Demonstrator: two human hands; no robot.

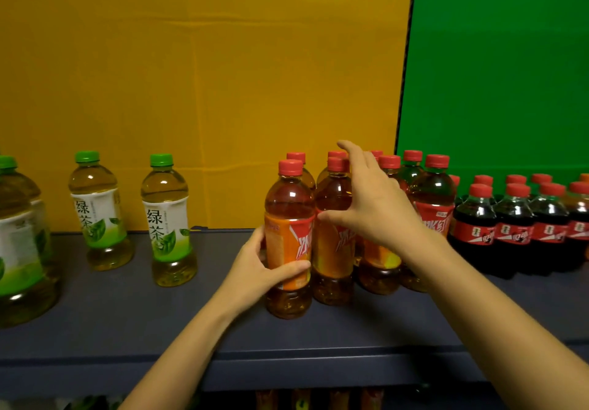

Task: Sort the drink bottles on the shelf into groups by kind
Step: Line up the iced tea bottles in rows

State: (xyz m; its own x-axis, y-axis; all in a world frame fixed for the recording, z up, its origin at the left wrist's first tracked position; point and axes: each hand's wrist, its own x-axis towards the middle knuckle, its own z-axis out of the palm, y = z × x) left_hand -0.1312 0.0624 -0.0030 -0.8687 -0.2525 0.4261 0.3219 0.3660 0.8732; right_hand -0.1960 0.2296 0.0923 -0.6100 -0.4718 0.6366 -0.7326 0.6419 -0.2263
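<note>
Several red-capped iced tea bottles with orange and red labels stand clustered at the middle of the dark shelf (pixel 127 320). My left hand (pixel 255 266) grips the front-left iced tea bottle (pixel 289 237) by its label, standing upright on the shelf. My right hand (pixel 373 199) hovers with fingers spread in front of the neighbouring iced tea bottle (pixel 333 243), thumb near its shoulder, holding nothing. Green-capped green tea bottles (pixel 167 218) (pixel 97 208) stand apart on the left, with a larger one (pixel 22 243) at the far left. Small cola bottles (pixel 513 228) are grouped at the right.
A yellow backdrop (pixel 191 74) stands behind the left and middle of the shelf, a green one (pixel 497 59) behind the right. More bottle tops show on a lower shelf (pixel 318 400) beneath the front edge.
</note>
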